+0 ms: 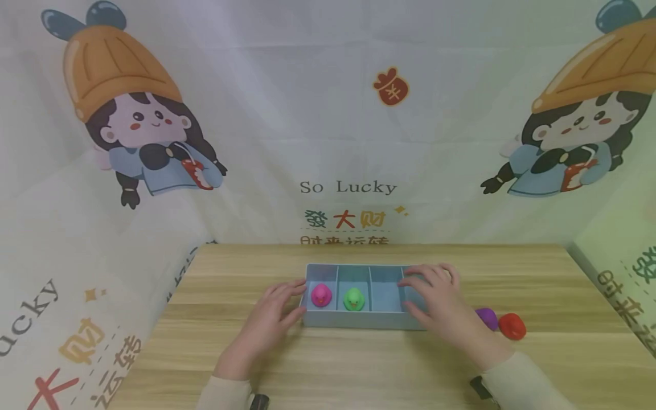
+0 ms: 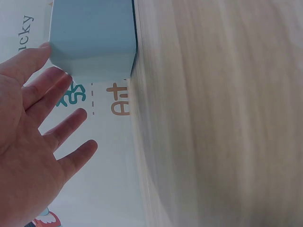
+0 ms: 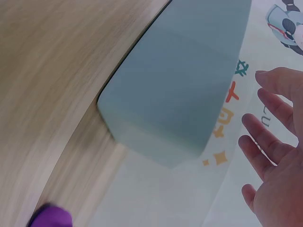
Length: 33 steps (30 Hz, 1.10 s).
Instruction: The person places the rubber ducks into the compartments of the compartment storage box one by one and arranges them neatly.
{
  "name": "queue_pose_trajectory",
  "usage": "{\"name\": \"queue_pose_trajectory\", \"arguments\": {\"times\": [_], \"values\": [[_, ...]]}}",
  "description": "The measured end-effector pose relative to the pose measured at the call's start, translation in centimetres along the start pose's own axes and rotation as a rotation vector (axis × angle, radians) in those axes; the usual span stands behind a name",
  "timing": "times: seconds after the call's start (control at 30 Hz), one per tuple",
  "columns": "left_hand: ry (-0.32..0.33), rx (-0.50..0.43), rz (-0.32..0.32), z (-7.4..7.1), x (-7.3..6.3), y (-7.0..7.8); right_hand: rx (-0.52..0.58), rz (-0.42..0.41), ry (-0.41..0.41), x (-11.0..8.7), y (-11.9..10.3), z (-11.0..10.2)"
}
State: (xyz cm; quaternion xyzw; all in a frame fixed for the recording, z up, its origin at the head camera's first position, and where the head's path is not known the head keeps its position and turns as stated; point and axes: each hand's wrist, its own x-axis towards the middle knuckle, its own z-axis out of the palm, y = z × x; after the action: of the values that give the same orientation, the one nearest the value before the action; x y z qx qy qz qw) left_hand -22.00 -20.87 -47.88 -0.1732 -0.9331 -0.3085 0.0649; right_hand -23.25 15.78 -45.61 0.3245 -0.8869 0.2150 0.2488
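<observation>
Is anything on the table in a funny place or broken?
Nothing looks spilled or broken. The only odd bit is that the purple toy and the red toy lie outside on the table, while the pink duck and green duck sit inside the box.

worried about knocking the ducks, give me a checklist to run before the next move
Box resting on the table: ok.
Pink duck in leftmost compartment: ok.
Green duck in second compartment: ok.
Third compartment free: ok, no toy visible.
Fourth compartment free: cannot tell, right hand partly hides it.
Purple toy and red toy boxed: not ok, both lie on the table.
</observation>
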Motion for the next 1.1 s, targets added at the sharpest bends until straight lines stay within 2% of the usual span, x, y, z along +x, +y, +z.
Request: {"name": "queue_pose_trajectory", "arguments": {"times": [0.2, 0.6, 0.8, 1.1], "values": [[0.014, 0.000, 0.008, 0.0, 0.0, 0.0, -0.017, 0.047, -0.015, -1.1, 0.8, -1.4], [0.008, 0.014, 0.014, -0.1, 0.2, 0.1, -0.018, 0.127, 0.024, -3.7, 2.3, -3.7], [0.008, 0.017, 0.007, -0.2, 0.1, 0.1, -0.034, 0.148, 0.029, -5.3, 3.4, -4.2], [0.018, 0.026, 0.027, -0.1, 0.1, 0.1, -0.031, 0.211, -0.008, -8.0, 5.4, -5.2]]}}
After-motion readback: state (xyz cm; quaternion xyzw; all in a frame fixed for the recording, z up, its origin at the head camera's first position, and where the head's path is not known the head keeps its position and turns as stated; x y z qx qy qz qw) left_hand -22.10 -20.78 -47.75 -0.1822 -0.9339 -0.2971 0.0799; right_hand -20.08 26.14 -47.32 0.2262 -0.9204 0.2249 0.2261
